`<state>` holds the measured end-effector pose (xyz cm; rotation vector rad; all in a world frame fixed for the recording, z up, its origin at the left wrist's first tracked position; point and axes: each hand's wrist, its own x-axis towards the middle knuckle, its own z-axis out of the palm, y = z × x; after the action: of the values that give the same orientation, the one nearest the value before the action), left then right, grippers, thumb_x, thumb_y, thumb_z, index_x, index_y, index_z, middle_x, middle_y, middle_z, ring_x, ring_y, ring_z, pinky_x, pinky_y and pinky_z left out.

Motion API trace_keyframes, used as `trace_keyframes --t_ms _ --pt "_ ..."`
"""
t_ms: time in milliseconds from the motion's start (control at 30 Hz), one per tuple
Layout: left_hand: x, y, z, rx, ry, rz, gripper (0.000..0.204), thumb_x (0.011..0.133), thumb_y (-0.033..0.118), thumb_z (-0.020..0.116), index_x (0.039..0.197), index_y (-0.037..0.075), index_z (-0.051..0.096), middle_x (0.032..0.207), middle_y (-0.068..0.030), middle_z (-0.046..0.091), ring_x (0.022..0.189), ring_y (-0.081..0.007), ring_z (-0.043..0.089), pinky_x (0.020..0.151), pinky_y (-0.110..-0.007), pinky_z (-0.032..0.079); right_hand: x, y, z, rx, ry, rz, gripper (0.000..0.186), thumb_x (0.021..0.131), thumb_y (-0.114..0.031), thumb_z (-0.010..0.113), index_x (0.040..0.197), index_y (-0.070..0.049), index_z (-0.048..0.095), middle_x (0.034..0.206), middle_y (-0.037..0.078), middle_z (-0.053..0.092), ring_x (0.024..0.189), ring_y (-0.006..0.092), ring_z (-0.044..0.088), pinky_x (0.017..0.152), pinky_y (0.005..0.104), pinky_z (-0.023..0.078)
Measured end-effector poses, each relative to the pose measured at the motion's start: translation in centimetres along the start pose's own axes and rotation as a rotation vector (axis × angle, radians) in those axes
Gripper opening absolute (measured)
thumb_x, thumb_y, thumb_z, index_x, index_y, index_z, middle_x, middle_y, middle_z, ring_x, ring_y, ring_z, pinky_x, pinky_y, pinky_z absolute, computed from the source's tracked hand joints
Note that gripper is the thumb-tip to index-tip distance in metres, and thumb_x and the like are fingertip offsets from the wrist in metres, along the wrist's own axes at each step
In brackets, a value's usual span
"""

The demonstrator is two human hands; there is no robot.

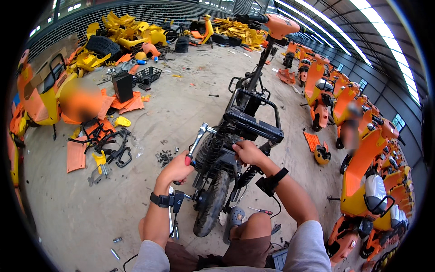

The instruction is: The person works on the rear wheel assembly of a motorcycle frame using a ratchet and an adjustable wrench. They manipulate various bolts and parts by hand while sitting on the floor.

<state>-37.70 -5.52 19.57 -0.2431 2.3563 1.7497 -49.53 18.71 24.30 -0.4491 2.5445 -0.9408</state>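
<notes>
A stripped electric scooter (248,121) stands before me, its black frame bare and its rear tyre (212,206) closest to me. My left hand (176,168) is closed round the red and black handle of a ratchet wrench (195,141). The wrench slants up, its chrome head beside the left side of the frame, near the rear shock absorber (208,156). Whether the head sits on a bolt I cannot tell. Over the rear of the frame, below the rack, my right hand (249,153) has its fingers curled in; what they grip is hidden.
A screwdriver (260,211) lies on the floor right of the tyre. Loose bolts (166,157) and black brackets (118,147) lie to the left. A black crate (148,75) and heaped yellow panels (131,34) are farther back. Rows of orange-yellow scooters (358,181) line the right side.
</notes>
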Motion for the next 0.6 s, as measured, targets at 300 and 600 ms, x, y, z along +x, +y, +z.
trace_keyframes --t_ms 300,600 --pt "0.4 -0.5 0.6 -0.022 0.007 0.024 0.029 0.076 0.001 0.051 0.104 0.000 0.044 0.059 -0.0061 0.046 0.040 -0.0177 0.049 0.035 -0.033 0.040 -2.9 5.3 3.0 -0.153 0.322 -0.079 0.052 0.079 -0.031 0.070 0.121 -0.002 0.060 0.090 0.020 0.068 0.086 0.0340 0.067 0.077 0.0397 0.050" --pt "0.7 -0.3 0.9 0.003 0.011 0.018 0.029 0.076 0.001 0.052 0.103 0.000 0.043 0.058 -0.0046 0.045 0.038 -0.0172 0.049 0.034 -0.033 0.039 -0.5 6.0 4.6 -0.032 0.653 -0.285 0.050 0.080 -0.019 0.070 0.128 -0.013 0.057 0.105 0.019 0.065 0.094 0.0380 0.062 0.078 0.0411 0.049"
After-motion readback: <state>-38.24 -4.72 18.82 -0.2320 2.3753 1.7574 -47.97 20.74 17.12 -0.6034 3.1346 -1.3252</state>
